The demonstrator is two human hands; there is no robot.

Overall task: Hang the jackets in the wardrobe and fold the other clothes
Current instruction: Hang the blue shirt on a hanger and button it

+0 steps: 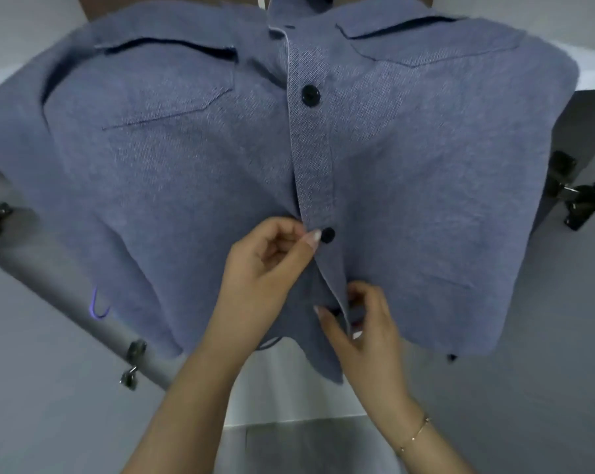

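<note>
Where it hangs inside the open wardrobe [494, 388], the blue jacket [193, 172] fills most of the view, its front facing the camera, its collar at the top edge and its hem just above the wardrobe's pale floor. Two flapped chest pockets sit near the top, one on each side of the button placket [309, 159], which runs down the middle. White doors [33, 388] stand open on both sides, with dark metal hinges [576, 196] on their inner faces near the jacket's sleeves.

Both bare forearms reach up from the bottom edge. The left hand [265, 265] is at the placket's left edge, its thumb and curled fingers [311, 238] pinching the cloth just beside the middle button [327, 235]. The right hand [364, 323] is lower, near the hem, its fingers curled on the placket's edge, gripping the cloth around a lower button [335, 310] that is mostly hidden. A thin bracelet [415, 434] circles the right wrist. Higher on the placket, the upper button [310, 95] is done up; the middle one looks done up too. A loose purple thread [97, 304] curls at the left sleeve's lower edge.
</note>
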